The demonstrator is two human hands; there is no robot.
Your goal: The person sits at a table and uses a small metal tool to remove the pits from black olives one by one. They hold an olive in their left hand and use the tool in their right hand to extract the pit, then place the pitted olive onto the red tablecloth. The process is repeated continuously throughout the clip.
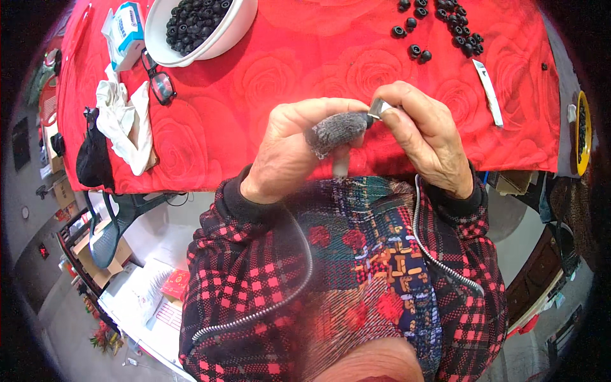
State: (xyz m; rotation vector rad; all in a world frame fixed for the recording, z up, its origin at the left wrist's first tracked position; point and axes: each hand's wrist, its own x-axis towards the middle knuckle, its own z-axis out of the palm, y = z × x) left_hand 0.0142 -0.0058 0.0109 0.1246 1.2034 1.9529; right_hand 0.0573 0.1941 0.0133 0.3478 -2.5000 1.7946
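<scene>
Above the front edge of the red cloth, my two hands meet at the fingertips. My left hand (286,137) is closed, with a grey knitted finger cover (340,130) on one finger. At its fingertips it pinches a small dark piece (370,119), mostly hidden, so its exact shape is unclear. Between thumb and forefinger, my right hand (423,134) grips a thin metal blade (380,107), its end against the dark piece. Small round black parts (458,28) lie loose at the far right, and many more black parts (197,22) fill a white bowl (238,32) at the far left.
A red rose-patterned cloth (267,76) covers the table. Eyeglasses (162,86), white gloves (124,121), a black cloth item (94,156) and a blue-and-white pack (125,38) lie left. A narrow white strip (488,93) lies right, near a yellow-rimmed container (582,134).
</scene>
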